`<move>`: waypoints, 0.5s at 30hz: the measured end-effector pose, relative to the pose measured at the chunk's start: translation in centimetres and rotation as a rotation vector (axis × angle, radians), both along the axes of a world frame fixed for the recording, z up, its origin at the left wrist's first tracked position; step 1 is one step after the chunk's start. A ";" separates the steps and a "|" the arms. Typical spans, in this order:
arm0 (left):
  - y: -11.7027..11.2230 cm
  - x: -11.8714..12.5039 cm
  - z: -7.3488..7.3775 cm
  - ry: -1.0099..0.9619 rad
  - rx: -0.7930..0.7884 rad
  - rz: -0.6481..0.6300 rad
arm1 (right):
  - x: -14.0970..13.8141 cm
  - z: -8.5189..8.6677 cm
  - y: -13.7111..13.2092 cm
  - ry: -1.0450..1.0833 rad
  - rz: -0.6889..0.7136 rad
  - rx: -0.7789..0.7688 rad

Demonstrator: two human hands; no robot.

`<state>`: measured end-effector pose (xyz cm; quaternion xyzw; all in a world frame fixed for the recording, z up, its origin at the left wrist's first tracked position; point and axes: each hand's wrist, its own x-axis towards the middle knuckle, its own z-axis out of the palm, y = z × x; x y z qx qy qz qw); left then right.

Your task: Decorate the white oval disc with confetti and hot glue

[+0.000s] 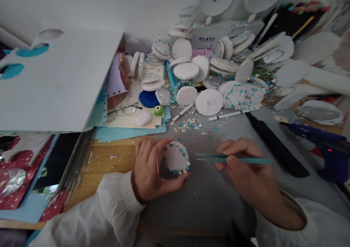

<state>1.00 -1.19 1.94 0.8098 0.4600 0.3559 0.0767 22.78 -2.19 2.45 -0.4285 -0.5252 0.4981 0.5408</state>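
Note:
My left hand (153, 166) curls its fingers and thumb round a small round piece (176, 156), which has a white disc and a clear rim dotted with tiny blue and white pieces. In my right hand (243, 166) a pair of teal tweezers (247, 159) is gripped, its tips pointing left towards the round piece, a short gap away. Whether anything sits between the tips cannot be made out. Beyond my hands, tiny white and blue flower-like pieces (188, 124) lie scattered on the grey mat (202, 199).
Many white discs (209, 102) are piled at the back. On the right lie a blue glue gun (328, 148) with a red light and a long black object (276, 145). A white marker (229, 115), eyeglasses (128, 108) and a large white board (60, 90) are farther off.

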 end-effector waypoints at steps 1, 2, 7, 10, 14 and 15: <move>0.0 0.0 -0.1 0.010 -0.045 -0.007 | -0.1 0.0 -0.2 -0.072 -0.004 0.034; 0.0 0.0 -0.3 0.013 -0.088 -0.020 | -0.2 0.1 -0.3 -0.137 -0.010 0.062; -0.1 -0.4 -0.6 -0.051 -0.277 -0.145 | -0.5 0.4 -0.5 -0.283 -0.022 0.144; -0.2 -0.9 -0.2 -0.145 -0.314 -0.287 | -0.4 0.4 -0.3 -0.294 -0.054 0.131; -0.1 -1.1 0.6 -0.285 -0.420 -0.275 | -0.1 0.1 -0.3 -0.212 -0.054 0.069; 0.0 -1.1 0.7 -0.301 -0.455 -0.235 | 0.1 0.0 -0.3 -0.194 -0.046 0.056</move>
